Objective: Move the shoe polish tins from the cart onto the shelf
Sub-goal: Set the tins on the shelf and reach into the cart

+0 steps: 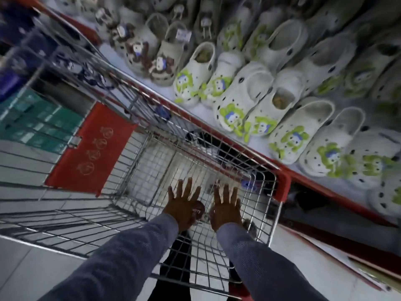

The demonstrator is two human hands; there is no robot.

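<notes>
Both my hands reach down into the wire shopping cart (138, 146), fingers spread. My left hand (183, 203) hovers over a dark red round shoe polish tin (199, 210) lying on the cart's floor; part of its lid lettering shows past my thumb. I cannot tell whether the hand touches it. My right hand (225, 205) is open just to the right of the tin, holding nothing. Two dark round tins (193, 135) (161, 111) lie farther along the cart by its right wall. The shelf (204, 109) runs along the cart's right side.
The shelf with its red front edge is packed with white clogs (245, 98) bearing green charms, and beige ones with brown charms (143, 55). A red child-seat flap (91, 148) hangs in the cart. A lower shelf level (325, 224) sits under the red edge. Pale floor tiles surround the cart.
</notes>
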